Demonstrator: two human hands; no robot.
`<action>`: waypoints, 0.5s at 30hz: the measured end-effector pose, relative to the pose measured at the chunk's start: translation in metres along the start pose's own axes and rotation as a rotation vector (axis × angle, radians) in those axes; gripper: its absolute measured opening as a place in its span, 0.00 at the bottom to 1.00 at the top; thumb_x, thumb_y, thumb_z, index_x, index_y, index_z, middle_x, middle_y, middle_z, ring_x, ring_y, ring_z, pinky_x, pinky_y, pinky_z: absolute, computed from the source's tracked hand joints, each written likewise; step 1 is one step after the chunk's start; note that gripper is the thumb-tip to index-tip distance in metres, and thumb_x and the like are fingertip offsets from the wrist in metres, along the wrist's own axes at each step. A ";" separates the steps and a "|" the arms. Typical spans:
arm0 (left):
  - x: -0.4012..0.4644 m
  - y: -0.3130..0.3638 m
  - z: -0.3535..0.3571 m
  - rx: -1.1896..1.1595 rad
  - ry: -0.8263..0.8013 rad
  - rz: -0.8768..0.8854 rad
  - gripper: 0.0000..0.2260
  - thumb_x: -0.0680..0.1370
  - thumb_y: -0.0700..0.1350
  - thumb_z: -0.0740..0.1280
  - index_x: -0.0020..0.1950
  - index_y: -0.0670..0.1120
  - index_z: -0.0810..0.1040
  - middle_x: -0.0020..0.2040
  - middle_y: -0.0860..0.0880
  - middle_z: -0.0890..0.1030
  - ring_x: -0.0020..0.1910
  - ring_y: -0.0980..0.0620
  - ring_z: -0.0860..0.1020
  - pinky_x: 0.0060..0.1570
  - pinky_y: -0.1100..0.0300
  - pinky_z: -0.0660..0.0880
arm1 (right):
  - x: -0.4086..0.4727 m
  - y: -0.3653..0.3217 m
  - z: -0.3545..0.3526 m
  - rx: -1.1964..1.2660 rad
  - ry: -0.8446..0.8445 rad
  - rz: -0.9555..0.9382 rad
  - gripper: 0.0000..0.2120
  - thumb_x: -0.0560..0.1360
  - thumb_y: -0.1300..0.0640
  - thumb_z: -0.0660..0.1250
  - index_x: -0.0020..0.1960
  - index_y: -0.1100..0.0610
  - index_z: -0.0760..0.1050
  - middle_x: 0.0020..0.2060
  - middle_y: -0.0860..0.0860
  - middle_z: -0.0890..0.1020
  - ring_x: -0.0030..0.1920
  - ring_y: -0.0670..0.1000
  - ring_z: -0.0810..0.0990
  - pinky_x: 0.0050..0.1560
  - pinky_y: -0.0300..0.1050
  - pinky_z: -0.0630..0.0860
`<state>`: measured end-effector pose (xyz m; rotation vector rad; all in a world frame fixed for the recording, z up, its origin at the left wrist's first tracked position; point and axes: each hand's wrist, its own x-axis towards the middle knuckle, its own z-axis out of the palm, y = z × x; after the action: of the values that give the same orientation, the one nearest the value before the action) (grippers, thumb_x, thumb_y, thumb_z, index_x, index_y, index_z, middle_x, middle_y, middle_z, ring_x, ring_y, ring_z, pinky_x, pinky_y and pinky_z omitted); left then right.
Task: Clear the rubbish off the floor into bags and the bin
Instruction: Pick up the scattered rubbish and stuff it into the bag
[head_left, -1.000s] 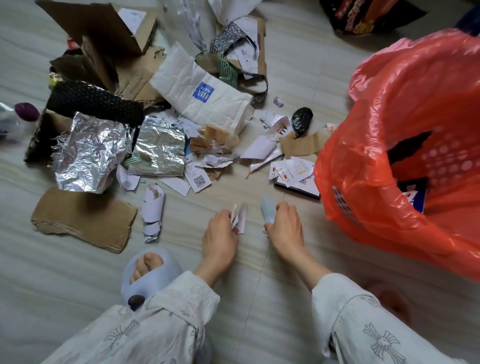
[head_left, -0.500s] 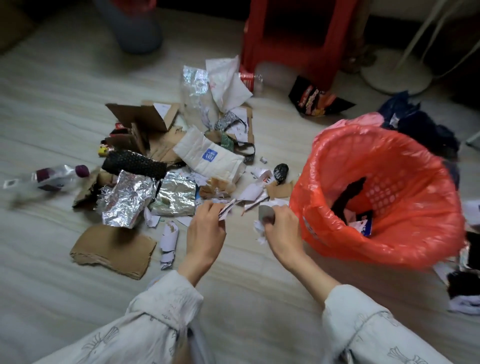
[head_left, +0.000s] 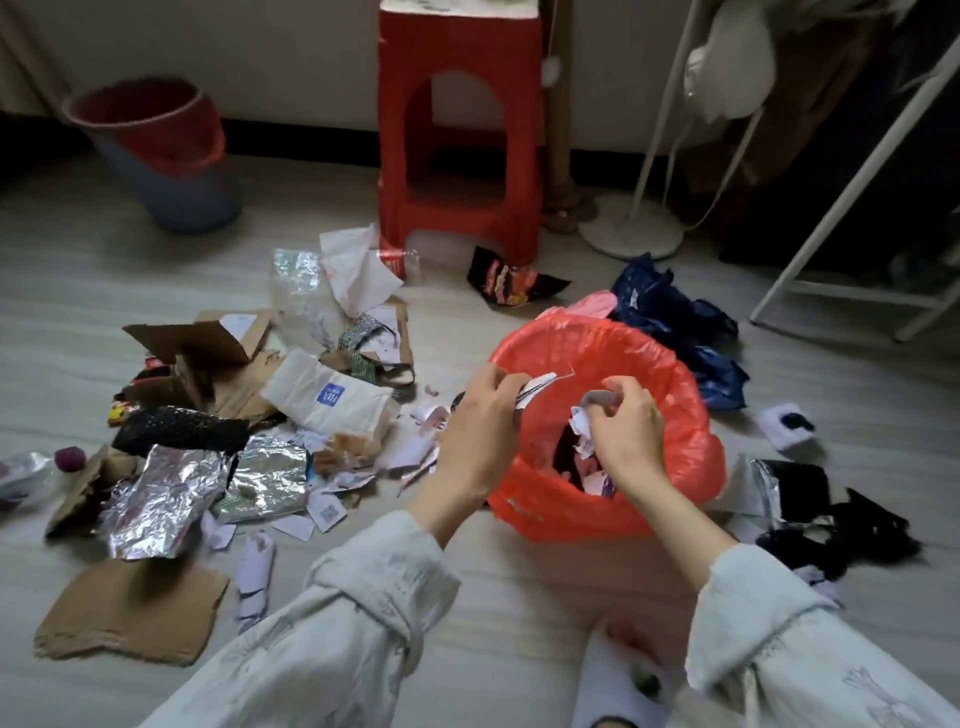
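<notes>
Your red-lined bin (head_left: 670, 467) stands on the floor right of the litter heap, where a white paper bag (head_left: 327, 402) lies beside crumpled foil (head_left: 161, 499) and a torn cardboard sheet (head_left: 130, 613). Over the bin's mouth your left hand (head_left: 480, 436) pinches folded paper scraps (head_left: 535, 387), while your right hand (head_left: 621, 434) grips crumpled paper (head_left: 582, 426).

Dim, soft daylight is falling evenly; edges are bending with wide-angle distortion, and the grey bucket (head_left: 156, 156) is blurring slightly.
</notes>
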<state>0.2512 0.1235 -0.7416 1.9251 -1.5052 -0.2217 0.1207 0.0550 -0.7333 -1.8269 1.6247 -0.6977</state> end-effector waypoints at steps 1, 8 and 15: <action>0.004 0.005 0.008 -0.012 -0.048 0.002 0.19 0.75 0.34 0.62 0.66 0.43 0.72 0.57 0.42 0.73 0.54 0.42 0.74 0.51 0.52 0.74 | 0.002 0.001 -0.004 0.013 -0.019 0.015 0.16 0.75 0.62 0.63 0.62 0.61 0.71 0.57 0.58 0.76 0.61 0.57 0.72 0.59 0.43 0.64; 0.002 -0.004 0.014 -0.090 -0.213 -0.037 0.28 0.76 0.34 0.61 0.75 0.41 0.56 0.71 0.41 0.61 0.68 0.46 0.66 0.62 0.59 0.64 | -0.006 -0.009 -0.003 0.031 -0.054 -0.029 0.18 0.78 0.63 0.57 0.68 0.58 0.66 0.67 0.55 0.69 0.68 0.54 0.67 0.66 0.43 0.62; -0.041 -0.083 -0.021 -0.017 -0.093 -0.206 0.22 0.76 0.33 0.61 0.70 0.40 0.66 0.66 0.42 0.68 0.66 0.45 0.68 0.66 0.58 0.63 | -0.041 -0.049 0.056 0.181 -0.152 -0.231 0.12 0.77 0.64 0.58 0.59 0.60 0.74 0.54 0.55 0.79 0.56 0.53 0.76 0.51 0.35 0.65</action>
<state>0.3149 0.1781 -0.7862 2.0811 -1.3578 -0.4196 0.1902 0.1046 -0.7361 -1.9012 1.2255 -0.7591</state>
